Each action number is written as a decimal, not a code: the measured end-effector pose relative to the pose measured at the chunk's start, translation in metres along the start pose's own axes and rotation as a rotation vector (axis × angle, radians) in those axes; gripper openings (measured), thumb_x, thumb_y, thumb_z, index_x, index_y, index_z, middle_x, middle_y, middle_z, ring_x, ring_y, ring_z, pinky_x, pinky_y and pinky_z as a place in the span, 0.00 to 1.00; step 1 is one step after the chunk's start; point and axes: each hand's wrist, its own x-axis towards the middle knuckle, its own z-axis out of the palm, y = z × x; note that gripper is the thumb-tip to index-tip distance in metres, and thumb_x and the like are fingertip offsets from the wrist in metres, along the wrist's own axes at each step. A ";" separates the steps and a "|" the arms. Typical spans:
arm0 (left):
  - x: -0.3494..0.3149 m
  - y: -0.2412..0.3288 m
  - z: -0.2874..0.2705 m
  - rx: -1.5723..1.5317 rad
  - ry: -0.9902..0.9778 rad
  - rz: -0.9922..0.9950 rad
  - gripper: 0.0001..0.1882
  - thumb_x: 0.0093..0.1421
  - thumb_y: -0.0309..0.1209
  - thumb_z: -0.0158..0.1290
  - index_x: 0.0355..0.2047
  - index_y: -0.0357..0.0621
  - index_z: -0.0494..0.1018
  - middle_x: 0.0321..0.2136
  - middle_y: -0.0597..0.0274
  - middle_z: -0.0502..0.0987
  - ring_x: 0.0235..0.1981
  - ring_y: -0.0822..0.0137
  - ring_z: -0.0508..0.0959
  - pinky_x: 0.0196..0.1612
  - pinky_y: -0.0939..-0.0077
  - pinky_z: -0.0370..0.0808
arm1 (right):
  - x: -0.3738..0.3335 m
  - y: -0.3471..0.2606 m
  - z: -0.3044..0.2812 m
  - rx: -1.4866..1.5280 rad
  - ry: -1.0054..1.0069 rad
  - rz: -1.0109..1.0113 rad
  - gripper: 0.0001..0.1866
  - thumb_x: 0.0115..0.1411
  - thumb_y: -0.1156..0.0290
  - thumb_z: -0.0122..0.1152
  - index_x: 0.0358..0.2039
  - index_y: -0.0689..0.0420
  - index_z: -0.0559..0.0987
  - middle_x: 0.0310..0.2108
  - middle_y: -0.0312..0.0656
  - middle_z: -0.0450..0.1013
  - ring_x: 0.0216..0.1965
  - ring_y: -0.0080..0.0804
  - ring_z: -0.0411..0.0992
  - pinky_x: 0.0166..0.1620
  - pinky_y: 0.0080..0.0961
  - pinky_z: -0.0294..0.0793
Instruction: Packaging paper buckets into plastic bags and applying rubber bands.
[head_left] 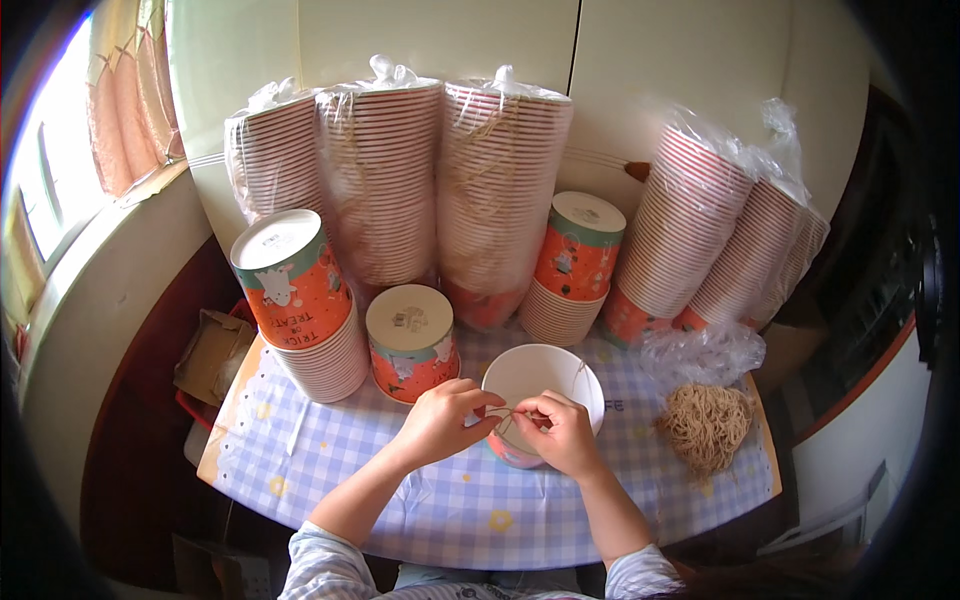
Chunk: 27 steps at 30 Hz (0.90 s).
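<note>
A paper bucket (524,366) with a white inside stands upright near the front middle of the table, its orange printed wall partly hidden behind my hands. My left hand (445,422) is over its left near rim, thumb and fingers pinching a thin tan string (511,411). Opposite it, my right hand (560,432) pinches the same string above the near side of the bucket. Between my fingertips the string makes a small loop or crossing; whether it is knotted I cannot tell. Another bit of string (579,373) shows at the bucket's far right rim.
A heap of tan strings (705,425) lies right, below crumpled clear plastic (702,352). An upside-down bucket (410,340) stands left of centre, beside an upside-down stack (300,300). Another stack (572,265) is farther back. Tall plastic-wrapped bucket stacks (380,185) line the back.
</note>
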 end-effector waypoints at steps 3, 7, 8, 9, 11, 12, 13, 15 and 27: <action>0.000 -0.003 0.003 0.017 0.024 0.020 0.07 0.46 0.27 0.56 0.28 0.44 0.76 0.21 0.61 0.74 0.23 0.65 0.76 0.26 0.74 0.73 | 0.000 0.006 0.003 0.039 0.005 -0.003 0.03 0.48 0.77 0.59 0.25 0.61 0.76 0.22 0.38 0.71 0.22 0.24 0.72 0.26 0.17 0.71; 0.001 0.000 0.008 -0.118 0.042 -0.070 0.06 0.48 0.24 0.55 0.29 0.40 0.75 0.22 0.56 0.76 0.23 0.64 0.77 0.26 0.77 0.73 | 0.001 0.006 0.002 0.070 -0.001 0.010 0.03 0.49 0.77 0.59 0.25 0.61 0.76 0.23 0.38 0.71 0.23 0.24 0.72 0.27 0.17 0.71; 0.001 0.000 0.010 -0.119 0.038 -0.071 0.06 0.48 0.24 0.55 0.29 0.40 0.75 0.22 0.56 0.76 0.23 0.64 0.77 0.26 0.77 0.73 | 0.001 0.006 0.001 0.078 -0.014 0.013 0.03 0.49 0.77 0.59 0.25 0.62 0.76 0.23 0.38 0.71 0.23 0.23 0.72 0.27 0.17 0.71; 0.000 -0.001 0.011 -0.196 0.009 -0.115 0.06 0.49 0.24 0.54 0.29 0.38 0.75 0.22 0.56 0.76 0.22 0.67 0.77 0.26 0.78 0.73 | 0.001 0.006 0.000 0.086 -0.027 0.015 0.03 0.50 0.77 0.58 0.25 0.62 0.75 0.23 0.38 0.71 0.23 0.23 0.72 0.27 0.17 0.70; 0.000 -0.004 0.015 -0.271 -0.018 -0.161 0.06 0.50 0.24 0.54 0.30 0.37 0.75 0.22 0.57 0.76 0.22 0.70 0.77 0.26 0.79 0.73 | 0.002 0.005 0.000 0.105 -0.030 0.022 0.03 0.50 0.77 0.58 0.26 0.62 0.75 0.23 0.38 0.71 0.23 0.23 0.72 0.27 0.17 0.71; 0.000 -0.008 0.017 -0.371 -0.069 -0.244 0.06 0.51 0.25 0.53 0.30 0.37 0.75 0.21 0.59 0.76 0.21 0.73 0.75 0.24 0.81 0.72 | 0.002 0.004 0.000 0.122 -0.033 0.027 0.03 0.51 0.76 0.58 0.26 0.62 0.75 0.24 0.38 0.71 0.24 0.23 0.72 0.27 0.17 0.71; 0.000 -0.011 0.018 -0.470 -0.121 -0.326 0.06 0.52 0.25 0.53 0.30 0.36 0.75 0.21 0.61 0.76 0.20 0.76 0.74 0.23 0.83 0.71 | 0.002 0.004 -0.001 0.122 -0.032 0.027 0.03 0.51 0.76 0.58 0.26 0.62 0.75 0.24 0.38 0.71 0.24 0.23 0.72 0.27 0.17 0.71; 0.001 -0.011 0.018 -0.567 -0.157 -0.363 0.06 0.54 0.25 0.52 0.31 0.35 0.74 0.22 0.63 0.76 0.19 0.78 0.72 0.22 0.84 0.69 | 0.002 0.004 -0.003 0.095 -0.040 0.036 0.03 0.51 0.76 0.58 0.26 0.62 0.75 0.24 0.38 0.71 0.24 0.23 0.72 0.28 0.17 0.71; 0.003 -0.018 0.020 -0.966 -0.282 -0.418 0.08 0.56 0.27 0.51 0.34 0.36 0.66 0.27 0.62 0.74 0.19 0.78 0.70 0.19 0.87 0.66 | 0.000 0.005 -0.002 0.088 -0.061 0.071 0.03 0.51 0.78 0.57 0.26 0.65 0.74 0.25 0.38 0.71 0.27 0.23 0.73 0.30 0.16 0.72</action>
